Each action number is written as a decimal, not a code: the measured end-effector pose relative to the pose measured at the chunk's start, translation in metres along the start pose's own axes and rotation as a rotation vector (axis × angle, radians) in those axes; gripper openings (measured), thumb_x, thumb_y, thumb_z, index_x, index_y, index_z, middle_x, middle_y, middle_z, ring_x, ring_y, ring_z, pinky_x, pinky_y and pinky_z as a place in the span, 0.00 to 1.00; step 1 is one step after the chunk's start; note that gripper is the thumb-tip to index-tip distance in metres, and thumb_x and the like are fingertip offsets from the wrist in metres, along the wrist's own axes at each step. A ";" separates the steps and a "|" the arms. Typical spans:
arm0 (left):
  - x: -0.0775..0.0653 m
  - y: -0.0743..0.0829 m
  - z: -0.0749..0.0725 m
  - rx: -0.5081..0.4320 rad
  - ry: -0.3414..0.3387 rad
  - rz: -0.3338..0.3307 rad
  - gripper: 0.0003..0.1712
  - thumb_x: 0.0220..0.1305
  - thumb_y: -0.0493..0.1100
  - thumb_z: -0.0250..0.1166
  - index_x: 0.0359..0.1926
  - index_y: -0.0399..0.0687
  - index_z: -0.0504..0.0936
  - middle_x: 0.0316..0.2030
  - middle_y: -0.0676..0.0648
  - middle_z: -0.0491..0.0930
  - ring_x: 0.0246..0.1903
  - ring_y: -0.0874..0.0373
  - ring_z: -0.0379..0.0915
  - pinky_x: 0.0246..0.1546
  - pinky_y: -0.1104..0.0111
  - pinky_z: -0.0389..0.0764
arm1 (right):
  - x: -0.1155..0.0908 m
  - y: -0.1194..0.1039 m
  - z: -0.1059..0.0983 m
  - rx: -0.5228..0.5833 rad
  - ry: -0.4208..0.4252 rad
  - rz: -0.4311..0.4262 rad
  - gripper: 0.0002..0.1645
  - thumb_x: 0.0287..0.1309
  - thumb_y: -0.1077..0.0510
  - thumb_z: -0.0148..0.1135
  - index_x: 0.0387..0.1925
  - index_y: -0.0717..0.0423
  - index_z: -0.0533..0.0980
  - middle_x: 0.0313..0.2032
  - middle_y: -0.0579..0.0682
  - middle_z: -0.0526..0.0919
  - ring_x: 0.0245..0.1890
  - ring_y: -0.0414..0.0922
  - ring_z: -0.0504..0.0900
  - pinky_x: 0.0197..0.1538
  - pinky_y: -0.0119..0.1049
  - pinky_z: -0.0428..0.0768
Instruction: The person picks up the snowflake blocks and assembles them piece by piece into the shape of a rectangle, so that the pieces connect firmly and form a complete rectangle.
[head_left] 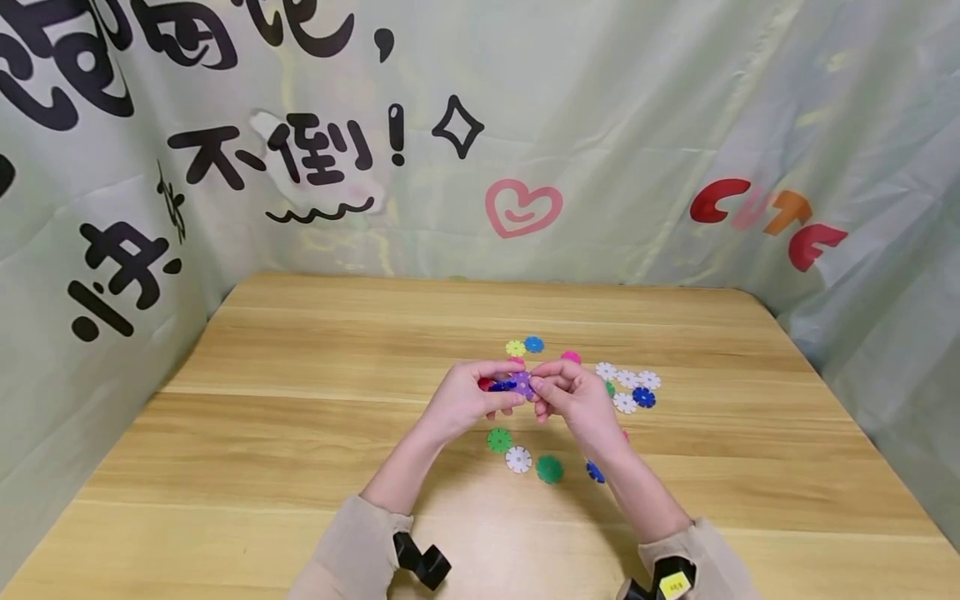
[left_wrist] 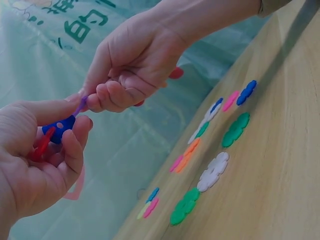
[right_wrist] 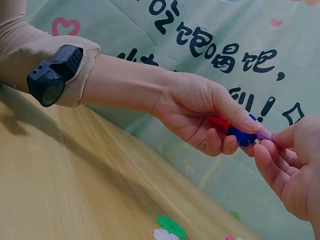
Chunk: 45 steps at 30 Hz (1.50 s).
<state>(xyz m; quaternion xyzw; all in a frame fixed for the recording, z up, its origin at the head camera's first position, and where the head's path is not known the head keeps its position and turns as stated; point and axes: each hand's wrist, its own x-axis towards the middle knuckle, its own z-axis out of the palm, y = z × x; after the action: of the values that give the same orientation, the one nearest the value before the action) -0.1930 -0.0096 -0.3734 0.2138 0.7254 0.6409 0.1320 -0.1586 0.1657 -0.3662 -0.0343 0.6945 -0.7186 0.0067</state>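
Observation:
Above the wooden table, my two hands meet over a small group of notched plastic flower discs. My left hand (head_left: 463, 402) holds a blue disc (left_wrist: 62, 128) and a red disc (left_wrist: 42, 145), joined at their notches, between thumb and curled fingers. From the blue disc's edge stands a purple disc (head_left: 523, 384), seen edge-on in both wrist views. My right hand (head_left: 576, 402) pinches the purple disc between thumb and forefinger. The left fingers partly cover the red disc.
Loose discs lie on the table (head_left: 337, 467): a green one (head_left: 499, 440), a white one (head_left: 518, 459) and a darker green one (head_left: 550, 469) nearer me. White discs (head_left: 627, 379) lie right, yellow (head_left: 515, 348) farther back. A printed cloth (head_left: 600, 100) hangs behind.

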 end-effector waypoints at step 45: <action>-0.003 0.004 -0.007 0.064 0.035 -0.001 0.20 0.53 0.40 0.70 0.49 0.44 0.81 0.43 0.42 0.79 0.39 0.54 0.75 0.37 0.61 0.80 | 0.032 0.049 -0.113 -0.889 0.098 0.146 0.20 0.53 0.57 0.66 0.43 0.68 0.76 0.34 0.56 0.76 0.31 0.48 0.72 0.31 0.36 0.73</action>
<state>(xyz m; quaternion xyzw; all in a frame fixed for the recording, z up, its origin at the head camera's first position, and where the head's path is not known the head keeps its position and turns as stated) -0.1936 -0.0169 -0.3683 0.2064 0.7478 0.6209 0.1125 -0.1992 0.2750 -0.4180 0.0493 0.9357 -0.3491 0.0090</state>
